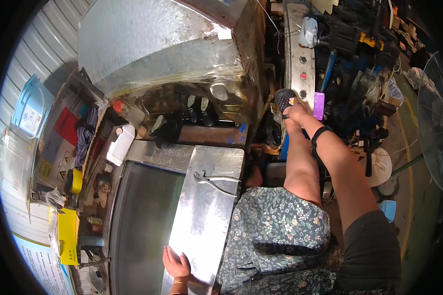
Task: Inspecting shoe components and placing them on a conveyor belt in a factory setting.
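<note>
My left hand [176,264] lies with its fingers stretched out at the edge of a shiny metal plate [202,216], holding nothing. On the far part of that plate rests a pair of metal pliers [215,182] with its handles apart. My right hand [296,111], on an arm with a black wristband [319,132], reaches forward to a dark shoe [283,98] on my raised foot. Its fingers are bent together at the shoe. A small yellow and red spot shows at the fingertips; what it is I cannot make out.
A control panel [295,54] with red and green buttons stands ahead, a purple phone-like object [319,105] beside it. Plastic-wrapped sheet metal [152,44] rises at far left. A white jug [120,144], yellow tape roll [74,181] and light blue bucket [32,110] are left; a fan-like guard [435,123] is right.
</note>
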A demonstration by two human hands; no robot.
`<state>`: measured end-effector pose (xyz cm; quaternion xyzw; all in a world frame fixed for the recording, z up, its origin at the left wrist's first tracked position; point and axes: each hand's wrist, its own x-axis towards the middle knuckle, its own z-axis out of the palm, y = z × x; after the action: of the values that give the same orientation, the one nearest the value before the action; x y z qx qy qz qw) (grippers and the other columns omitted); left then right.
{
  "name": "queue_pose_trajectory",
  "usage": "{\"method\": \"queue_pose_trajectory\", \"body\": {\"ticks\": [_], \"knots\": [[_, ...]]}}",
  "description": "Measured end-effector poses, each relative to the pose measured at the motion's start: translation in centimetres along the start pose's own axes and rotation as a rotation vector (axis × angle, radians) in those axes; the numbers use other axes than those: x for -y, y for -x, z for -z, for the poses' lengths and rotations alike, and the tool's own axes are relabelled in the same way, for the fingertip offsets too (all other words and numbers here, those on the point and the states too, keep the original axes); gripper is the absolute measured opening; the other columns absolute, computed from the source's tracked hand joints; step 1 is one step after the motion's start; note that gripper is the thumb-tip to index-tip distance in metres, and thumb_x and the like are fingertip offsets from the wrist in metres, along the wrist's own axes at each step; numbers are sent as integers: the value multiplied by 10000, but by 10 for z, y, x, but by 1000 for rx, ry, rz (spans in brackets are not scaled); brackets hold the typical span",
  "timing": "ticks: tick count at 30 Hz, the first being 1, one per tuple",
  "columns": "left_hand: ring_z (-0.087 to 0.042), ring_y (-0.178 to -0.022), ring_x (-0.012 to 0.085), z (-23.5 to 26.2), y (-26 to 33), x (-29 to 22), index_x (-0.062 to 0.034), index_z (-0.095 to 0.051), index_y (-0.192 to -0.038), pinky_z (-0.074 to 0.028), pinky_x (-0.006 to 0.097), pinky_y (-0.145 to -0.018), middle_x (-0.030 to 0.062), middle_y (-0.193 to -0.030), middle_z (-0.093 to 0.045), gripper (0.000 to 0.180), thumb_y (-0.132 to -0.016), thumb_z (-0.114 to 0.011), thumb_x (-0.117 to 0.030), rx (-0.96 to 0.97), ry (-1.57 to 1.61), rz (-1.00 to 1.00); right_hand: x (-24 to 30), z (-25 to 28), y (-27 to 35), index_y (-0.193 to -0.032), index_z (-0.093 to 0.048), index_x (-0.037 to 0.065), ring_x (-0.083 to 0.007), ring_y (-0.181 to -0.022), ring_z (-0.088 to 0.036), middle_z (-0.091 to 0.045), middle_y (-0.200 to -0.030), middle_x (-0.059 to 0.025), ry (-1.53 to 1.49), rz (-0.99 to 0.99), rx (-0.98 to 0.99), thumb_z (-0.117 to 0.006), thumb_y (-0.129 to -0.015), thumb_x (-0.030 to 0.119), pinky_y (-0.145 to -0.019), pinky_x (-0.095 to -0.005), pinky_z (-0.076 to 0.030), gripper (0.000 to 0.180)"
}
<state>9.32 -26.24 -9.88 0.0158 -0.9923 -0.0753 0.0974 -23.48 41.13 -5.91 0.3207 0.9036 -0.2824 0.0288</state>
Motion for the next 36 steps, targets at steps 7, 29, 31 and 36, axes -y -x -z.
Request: {"method": "queue_pose_trajectory", "body": {"ticks": [7,29,31,36], "knots": [[-422,-1276,443,2,2,-1,39,-422,-1380,-304,490,-1098,272,-1395,-449,681,-847,-572,-359,7,-6,-1,-2,-15,5,-1506,-212,8,-374,-1373,-354,-363,-1476,-199,131,74,-154,-552,-850,249,-1137,-391,-308,777],[-490,-1206,417,-3,2,5,31,-551,-1133,-396,493,-1015,241,-1333,-506,469,-744,-683,-195,-89,145,-3,-86,-27,57,-1293,-545,1,-209,-1151,-552,-607,-1222,-160,268,883,248,-634,-893,237,-1001,-333,-401,473],[-490,-1215,408,-3,3,4,23,-529,-1223,-383,479,-1038,241,-1319,-512,530,-799,-676,-259,-185,179,-6,-88,-35,67,-1290,-547,0,-211,-1152,-553,-608,-1221,-161,257,714,140,-633,-893,235,-1001,-334,-401,469],[-487,-1234,404,-1,2,2,-11,-502,-1318,-369,484,-1055,236,-1340,-506,585,-858,-610,-357,-223,144,1,-79,-50,63,-1283,-551,-2,-219,-1153,-554,-610,-1220,-163,305,624,35,-632,-893,230,-1003,-336,-403,460]]}}
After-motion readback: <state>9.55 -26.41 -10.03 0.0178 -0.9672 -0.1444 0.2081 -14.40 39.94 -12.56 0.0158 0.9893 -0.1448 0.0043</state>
